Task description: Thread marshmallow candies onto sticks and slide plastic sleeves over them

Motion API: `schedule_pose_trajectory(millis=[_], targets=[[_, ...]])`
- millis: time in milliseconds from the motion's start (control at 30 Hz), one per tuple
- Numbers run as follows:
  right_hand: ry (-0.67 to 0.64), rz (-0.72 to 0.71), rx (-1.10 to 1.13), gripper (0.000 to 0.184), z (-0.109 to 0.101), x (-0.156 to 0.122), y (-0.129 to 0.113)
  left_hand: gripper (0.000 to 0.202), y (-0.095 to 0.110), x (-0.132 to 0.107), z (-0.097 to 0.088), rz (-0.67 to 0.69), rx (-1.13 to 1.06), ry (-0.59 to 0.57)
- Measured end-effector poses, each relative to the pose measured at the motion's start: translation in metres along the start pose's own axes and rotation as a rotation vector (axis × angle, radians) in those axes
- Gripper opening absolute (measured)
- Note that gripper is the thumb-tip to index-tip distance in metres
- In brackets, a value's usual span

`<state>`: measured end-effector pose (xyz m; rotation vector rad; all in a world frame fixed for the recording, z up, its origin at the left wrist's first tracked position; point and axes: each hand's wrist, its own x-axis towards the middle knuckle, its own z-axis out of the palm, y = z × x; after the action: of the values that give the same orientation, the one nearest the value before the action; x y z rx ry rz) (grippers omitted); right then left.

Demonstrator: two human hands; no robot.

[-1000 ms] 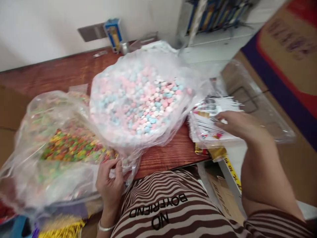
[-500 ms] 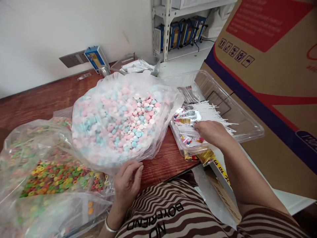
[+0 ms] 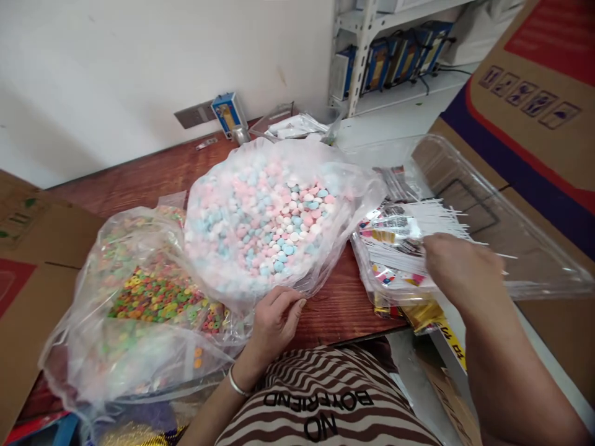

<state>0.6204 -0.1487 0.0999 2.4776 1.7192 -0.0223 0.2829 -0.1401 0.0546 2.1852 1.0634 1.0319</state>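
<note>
My left hand (image 3: pixel 275 323) is closed in a pinch at the front edge of a large clear bag (image 3: pixel 320 275) of pink, white and blue candies (image 3: pixel 283 235). Whatever lies between its fingertips is too small to make out. Over a clear plastic tray (image 3: pixel 548 260), my right hand (image 3: pixel 458 266) reaches in with curled fingers, a little blurred. Thin white sticks (image 3: pixel 446 214) and colourful printed packets (image 3: pixel 388 272) lie there, touching or just under it. Its fingertips are partly hidden, so what they grip does not show.
An open bag of coloured ring-shaped sweets (image 3: pixel 153 297) sits on the wooden table (image 3: pixel 339 310) at left. Cardboard boxes stand on the left (image 3: pixel 46 241) and right (image 3: pixel 534 155). Behind are a clear bin (image 3: pixel 297 127) of white pieces and a metal shelf (image 3: pixel 367 56).
The view has swung left, so everything appears further right. My right hand has shifted slightly right over the sticks. My left hand keeps its pinch by the candy bag.
</note>
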Motion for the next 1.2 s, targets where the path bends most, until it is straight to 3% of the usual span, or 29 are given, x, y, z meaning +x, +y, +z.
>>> schedule_pose_trajectory(millis=[100, 167, 200, 233, 300, 367, 467, 567, 667, 867, 933, 1000, 1033, 1067, 1100, 1200], targets=[[0.421, 0.103, 0.198, 0.044, -0.005, -0.032, -0.014, 0.011, 0.0, 0.006, -0.002, -0.197, -0.166, 0.029], [0.439, -0.086, 0.535, 0.038, -0.005, -0.052, -0.042, 0.021, -0.001, 0.011, 0.0, -0.351, -0.403, 0.055], [0.375, -0.273, 0.725, 0.036, -0.003, -0.06, -0.059, 0.03, -0.002, 0.014, 0.001, -0.414, -0.544, 0.087], [0.21, -0.476, 0.893, 0.033, 0.0, -0.066, -0.078, 0.038, -0.003, 0.016, 0.002, -0.463, -0.675, 0.133], [-0.111, -0.672, 1.108, 0.029, 0.01, -0.073, -0.113, 0.043, -0.005, 0.019, 0.004, -0.512, -0.837, 0.242], [-0.321, -0.683, 1.23, 0.03, 0.023, -0.076, -0.138, 0.035, -0.007, 0.019, 0.004, -0.537, -0.846, 0.302], [-0.566, -0.645, 1.352, 0.034, 0.039, -0.074, -0.153, 0.033, -0.005, 0.017, -0.001, -0.567, -0.789, 0.284], [-0.636, -0.671, 1.4, 0.035, 0.045, -0.071, -0.155, 0.055, 0.0, 0.016, -0.006, -0.574, -0.782, 0.267], [-0.582, -0.689, 1.37, 0.035, 0.045, -0.068, -0.156, 0.066, 0.004, 0.017, -0.007, -0.536, -0.768, 0.252], [-0.426, -0.676, 1.318, 0.026, 0.051, -0.064, -0.157, 0.057, 0.001, 0.018, -0.004, -0.504, -0.72, 0.211], [-0.215, -0.617, 1.309, 0.021, 0.054, -0.068, -0.153, 0.043, 0.001, 0.017, -0.011, -0.474, -0.657, 0.282], [0.077, -0.501, 1.313, 0.017, 0.054, -0.075, -0.148, 0.022, 0.004, 0.015, -0.027, -0.386, -0.508, 0.469], [0.154, -0.465, 1.335, 0.016, 0.051, -0.078, -0.146, 0.012, 0.008, 0.014, -0.036, -0.297, -0.404, 0.538], [0.132, -0.463, 1.39, 0.017, 0.047, -0.08, -0.145, 0.009, 0.012, 0.013, -0.045, -0.184, -0.296, 0.573], [0.015, -0.487, 1.483, 0.022, 0.042, -0.082, -0.146, 0.012, 0.017, 0.014, -0.053, -0.039, -0.199, 0.522], [-0.535, -0.462, 1.864, 0.043, 0.024, -0.077, -0.157, 0.011, 0.033, 0.02, -0.061, 0.268, -0.099, 0.109]])
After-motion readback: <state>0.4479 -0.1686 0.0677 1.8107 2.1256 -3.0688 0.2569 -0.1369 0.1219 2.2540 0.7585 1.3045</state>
